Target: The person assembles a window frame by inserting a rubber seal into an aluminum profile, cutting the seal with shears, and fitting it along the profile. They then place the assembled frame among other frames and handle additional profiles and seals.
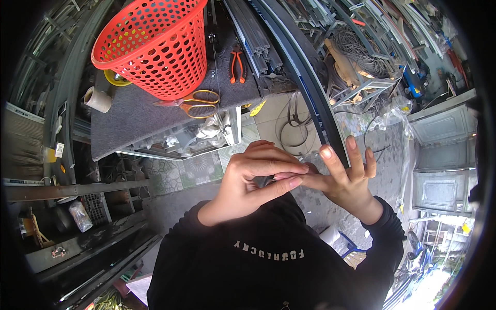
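My left hand [253, 170] is closed in front of my chest, its thumb and fingers pressed together over the tip of my right hand's pointing finger. My right hand [345, 185] meets it from the right, thumb and pointing finger drawn in toward the left fingertips, the other fingers raised and spread. Whatever is pinched where the two hands meet is hidden or too small to make out. Beyond the hands, scissors [199, 106] with yellow-orange handles and pliers [237, 66] with orange-black grips lie on a grey-covered bench [134, 126].
A red perforated basket [155, 57] stands on the bench beside a tape roll [97, 99]. One long dark metal profile [315, 95] slants down close behind my right hand. Coiled strip [294, 124] lies on the tiled floor. Racks of profiles line both sides; grey panelled doors [444, 155] stand right.
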`<state>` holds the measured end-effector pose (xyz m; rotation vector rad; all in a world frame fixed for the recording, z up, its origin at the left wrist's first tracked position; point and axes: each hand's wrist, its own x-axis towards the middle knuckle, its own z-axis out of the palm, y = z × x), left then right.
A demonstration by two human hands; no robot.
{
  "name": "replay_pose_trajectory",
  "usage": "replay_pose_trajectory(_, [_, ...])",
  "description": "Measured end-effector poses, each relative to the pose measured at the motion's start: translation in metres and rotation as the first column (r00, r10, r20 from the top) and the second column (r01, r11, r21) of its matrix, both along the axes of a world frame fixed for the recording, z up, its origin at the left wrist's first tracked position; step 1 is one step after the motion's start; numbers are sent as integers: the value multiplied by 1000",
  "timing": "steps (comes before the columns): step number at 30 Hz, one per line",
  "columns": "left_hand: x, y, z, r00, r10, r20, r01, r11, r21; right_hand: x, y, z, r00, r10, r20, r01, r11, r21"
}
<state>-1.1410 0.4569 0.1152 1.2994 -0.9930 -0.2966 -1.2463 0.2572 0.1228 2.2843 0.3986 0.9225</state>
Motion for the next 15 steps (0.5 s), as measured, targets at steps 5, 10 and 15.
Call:
replay_pose_trajectory(5, [-4, -2, 3, 979, -111, -173, 112, 994, -4, -8, 0, 18, 968, 241, -68, -216, 941, 260])
replay_pose_trajectory(10, [7, 8, 15, 977, -191, -97, 202, 972, 118, -21, 4, 31, 897, 440, -45, -383, 823, 421])
replay_pose_trajectory(15, [5, 4, 26, 960, -272, 58, 261, 953, 152, -31, 6, 31, 900, 432, -53, -375, 832, 409])
